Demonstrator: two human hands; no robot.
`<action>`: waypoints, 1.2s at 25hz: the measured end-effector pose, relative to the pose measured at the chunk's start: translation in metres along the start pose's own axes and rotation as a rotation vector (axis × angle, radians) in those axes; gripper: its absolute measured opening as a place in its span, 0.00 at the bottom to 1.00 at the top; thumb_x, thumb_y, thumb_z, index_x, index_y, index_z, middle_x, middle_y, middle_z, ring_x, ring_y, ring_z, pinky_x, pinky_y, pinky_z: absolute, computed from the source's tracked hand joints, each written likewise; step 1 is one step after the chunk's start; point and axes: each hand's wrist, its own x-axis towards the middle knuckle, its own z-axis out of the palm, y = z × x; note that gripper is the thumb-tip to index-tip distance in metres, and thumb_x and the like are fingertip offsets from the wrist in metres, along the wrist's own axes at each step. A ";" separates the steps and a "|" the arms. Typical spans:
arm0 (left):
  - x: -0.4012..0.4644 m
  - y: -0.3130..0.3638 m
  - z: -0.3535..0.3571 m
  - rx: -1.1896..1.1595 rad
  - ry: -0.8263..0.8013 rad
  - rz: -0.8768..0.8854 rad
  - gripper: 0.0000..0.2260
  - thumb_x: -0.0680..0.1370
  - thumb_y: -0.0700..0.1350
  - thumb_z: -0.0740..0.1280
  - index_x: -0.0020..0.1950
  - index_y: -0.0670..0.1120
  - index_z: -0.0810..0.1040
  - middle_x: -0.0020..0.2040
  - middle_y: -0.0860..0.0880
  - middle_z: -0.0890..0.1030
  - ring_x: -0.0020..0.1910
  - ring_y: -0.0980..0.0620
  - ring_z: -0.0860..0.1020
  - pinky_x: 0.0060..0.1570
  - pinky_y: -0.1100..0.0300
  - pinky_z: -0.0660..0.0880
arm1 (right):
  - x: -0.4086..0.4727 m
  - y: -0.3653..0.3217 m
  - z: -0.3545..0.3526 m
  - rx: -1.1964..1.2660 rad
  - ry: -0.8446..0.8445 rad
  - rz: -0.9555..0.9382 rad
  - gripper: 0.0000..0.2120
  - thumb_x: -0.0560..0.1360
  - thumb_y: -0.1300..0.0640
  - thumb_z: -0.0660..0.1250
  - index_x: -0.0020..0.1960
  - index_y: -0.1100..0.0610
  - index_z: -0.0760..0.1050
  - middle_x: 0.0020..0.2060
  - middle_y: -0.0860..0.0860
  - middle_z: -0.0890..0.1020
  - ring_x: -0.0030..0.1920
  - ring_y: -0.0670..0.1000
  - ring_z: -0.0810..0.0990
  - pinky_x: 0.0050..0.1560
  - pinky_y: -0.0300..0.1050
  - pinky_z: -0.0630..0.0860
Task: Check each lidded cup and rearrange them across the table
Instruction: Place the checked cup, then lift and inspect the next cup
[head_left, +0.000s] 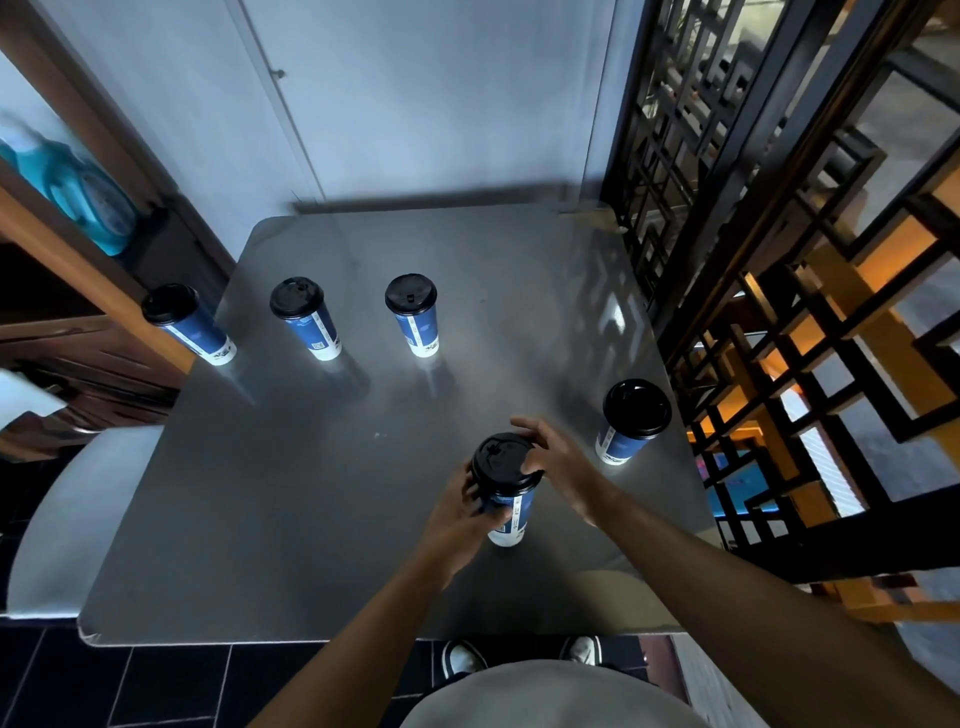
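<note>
Five blue cups with black lids on a grey metal table (291, 493), all upright.

Near cup (506, 491) sits toward the front edge, right of centre. Left hand (462, 512) wraps the cup's body from the left, fingers curled round the blue sleeve just under the lid. Right hand (553, 457) is on the black lid (505, 462): fingers curled over the far rim, thumb on the near right edge. Base looks to be on the table, can't tell for sure since the left hand covers part of it.

Right cup (631, 423) stands just beside the right hand, near the table's right edge, not touching it.

Back row, well apart from the hands: centre cup (414, 317), left-centre cup (306, 319), and far-left cup (189, 325) right at the table's left edge.

Around it: dark lattice screen (779, 260) runs tight along the right side, close behind the right cup. Wooden cabinet (78, 312) on the left, next to the far-left cup. Pale wall (415, 104) behind the table. Grey seat (83, 509) against the front-left edge. Dark tiled floor (156, 686) below, with two white shoes (465, 657) under the front edge.
</note>
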 end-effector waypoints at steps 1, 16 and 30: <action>0.000 -0.001 -0.001 -0.016 -0.004 0.008 0.32 0.71 0.31 0.75 0.73 0.46 0.71 0.66 0.47 0.81 0.61 0.59 0.82 0.57 0.62 0.80 | -0.001 0.001 0.001 -0.011 -0.005 0.001 0.35 0.61 0.62 0.63 0.69 0.57 0.70 0.61 0.54 0.79 0.54 0.46 0.79 0.47 0.31 0.75; 0.077 0.036 -0.027 0.110 0.113 0.167 0.25 0.77 0.25 0.68 0.63 0.51 0.72 0.59 0.47 0.80 0.54 0.69 0.81 0.53 0.71 0.77 | 0.043 -0.032 -0.005 -0.271 0.098 -0.073 0.40 0.63 0.58 0.77 0.73 0.48 0.67 0.65 0.48 0.76 0.65 0.48 0.77 0.65 0.48 0.76; 0.247 0.121 0.007 0.105 0.172 0.112 0.23 0.76 0.24 0.65 0.70 0.35 0.70 0.64 0.39 0.79 0.56 0.55 0.80 0.43 0.72 0.79 | 0.186 -0.111 -0.092 -0.325 0.181 -0.092 0.43 0.59 0.55 0.72 0.74 0.52 0.66 0.64 0.47 0.74 0.63 0.47 0.74 0.57 0.35 0.71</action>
